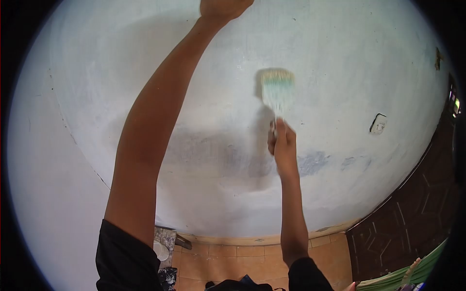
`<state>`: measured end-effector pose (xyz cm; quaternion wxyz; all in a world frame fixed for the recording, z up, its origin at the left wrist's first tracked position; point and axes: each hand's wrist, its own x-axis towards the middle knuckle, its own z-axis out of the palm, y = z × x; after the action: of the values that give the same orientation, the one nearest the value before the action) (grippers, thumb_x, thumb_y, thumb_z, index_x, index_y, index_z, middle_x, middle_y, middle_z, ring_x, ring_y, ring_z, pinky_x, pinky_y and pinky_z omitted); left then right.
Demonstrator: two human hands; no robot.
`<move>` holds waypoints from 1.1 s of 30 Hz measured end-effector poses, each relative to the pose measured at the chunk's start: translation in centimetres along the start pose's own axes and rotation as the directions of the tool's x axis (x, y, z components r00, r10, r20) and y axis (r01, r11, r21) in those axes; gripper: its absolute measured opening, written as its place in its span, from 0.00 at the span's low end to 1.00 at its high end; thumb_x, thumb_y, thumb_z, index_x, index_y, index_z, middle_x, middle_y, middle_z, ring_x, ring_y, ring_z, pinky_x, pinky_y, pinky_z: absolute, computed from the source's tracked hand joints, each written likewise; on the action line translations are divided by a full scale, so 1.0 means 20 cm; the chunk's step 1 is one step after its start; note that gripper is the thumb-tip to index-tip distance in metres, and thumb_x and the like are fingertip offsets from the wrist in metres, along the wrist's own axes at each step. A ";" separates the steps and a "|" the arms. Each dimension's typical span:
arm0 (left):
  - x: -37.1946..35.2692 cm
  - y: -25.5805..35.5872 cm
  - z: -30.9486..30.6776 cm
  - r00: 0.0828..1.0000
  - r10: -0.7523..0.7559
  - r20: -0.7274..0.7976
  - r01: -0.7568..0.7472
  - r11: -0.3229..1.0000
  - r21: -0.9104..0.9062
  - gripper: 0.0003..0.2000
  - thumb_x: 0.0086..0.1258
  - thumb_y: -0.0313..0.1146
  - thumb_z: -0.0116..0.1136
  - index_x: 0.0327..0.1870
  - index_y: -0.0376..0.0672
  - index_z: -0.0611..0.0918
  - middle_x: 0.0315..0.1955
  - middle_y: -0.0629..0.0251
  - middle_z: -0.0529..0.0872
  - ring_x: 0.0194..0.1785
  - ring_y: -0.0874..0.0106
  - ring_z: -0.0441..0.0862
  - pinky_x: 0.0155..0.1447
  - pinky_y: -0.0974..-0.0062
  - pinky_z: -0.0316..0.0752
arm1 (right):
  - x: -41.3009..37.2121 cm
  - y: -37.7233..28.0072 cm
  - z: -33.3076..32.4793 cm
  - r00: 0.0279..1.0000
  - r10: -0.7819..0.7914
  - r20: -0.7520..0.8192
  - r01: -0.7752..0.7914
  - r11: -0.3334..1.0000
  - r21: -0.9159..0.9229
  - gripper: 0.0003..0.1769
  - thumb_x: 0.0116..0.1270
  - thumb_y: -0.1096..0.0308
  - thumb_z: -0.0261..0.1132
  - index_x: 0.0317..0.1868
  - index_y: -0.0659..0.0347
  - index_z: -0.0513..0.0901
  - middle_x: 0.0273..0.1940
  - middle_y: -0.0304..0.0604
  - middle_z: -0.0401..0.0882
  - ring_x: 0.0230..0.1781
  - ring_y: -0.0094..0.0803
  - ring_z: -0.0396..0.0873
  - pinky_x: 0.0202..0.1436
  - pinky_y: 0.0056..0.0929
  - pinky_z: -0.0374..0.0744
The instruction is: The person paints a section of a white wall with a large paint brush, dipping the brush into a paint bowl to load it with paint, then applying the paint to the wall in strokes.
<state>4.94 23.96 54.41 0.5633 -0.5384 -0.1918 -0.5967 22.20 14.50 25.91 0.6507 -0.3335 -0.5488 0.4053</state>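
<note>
My right hand (282, 138) is wrapped round the handle of a wide paintbrush (278, 89), which points upward with pale bristles and greenish-white paint on its head. The bristles are right at the whitish wall (218, 102), and the brush casts a shadow to its left. Raised high at the top edge is my left hand (224, 8), close to the wall, its fingers cut off by the frame. Grey-blue patches show on the wall beside and below my right hand.
A white switch plate (379, 124) sits on the wall at the right. Beyond it stands a dark carved wooden door (403, 223), with green cloth (407, 274) below. At lower left is a paint-spattered bench (167, 238) with a white container (161, 251). Orange tiles (223, 266) cover the floor.
</note>
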 end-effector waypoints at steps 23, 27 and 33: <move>0.00 0.00 0.02 0.995 0.064 -0.072 -0.062 0.998 0.034 0.20 0.65 0.42 0.67 0.52 0.42 0.77 0.52 0.54 0.76 0.62 0.55 0.71 0.68 0.54 0.64 | 0.07 0.17 -0.02 0.988 0.088 0.131 -0.097 0.993 0.063 0.19 0.80 0.50 0.49 0.36 0.54 0.74 0.19 0.26 0.63 0.16 0.13 0.57 0.19 0.18 0.58; -0.01 -0.01 0.02 0.993 0.076 -0.086 -0.074 0.997 0.027 0.20 0.66 0.42 0.67 0.53 0.42 0.77 0.52 0.54 0.76 0.62 0.55 0.71 0.68 0.54 0.64 | -0.13 0.29 -0.07 0.985 0.111 0.129 -0.116 0.993 0.026 0.20 0.80 0.50 0.49 0.35 0.55 0.75 0.17 0.26 0.59 0.15 0.14 0.56 0.18 0.20 0.57; 0.00 0.00 0.02 0.993 0.083 -0.084 -0.082 0.996 0.017 0.20 0.66 0.42 0.66 0.53 0.42 0.78 0.52 0.54 0.77 0.62 0.55 0.71 0.68 0.55 0.64 | 0.14 -0.01 0.00 0.994 -0.069 0.085 0.067 0.997 0.024 0.21 0.80 0.48 0.51 0.35 0.54 0.75 0.18 0.25 0.57 0.15 0.13 0.52 0.17 0.18 0.51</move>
<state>5.09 24.30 54.50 0.5988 -0.5163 -0.1493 -0.5937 22.53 16.89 27.39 0.6432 -0.2901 -0.5831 0.4027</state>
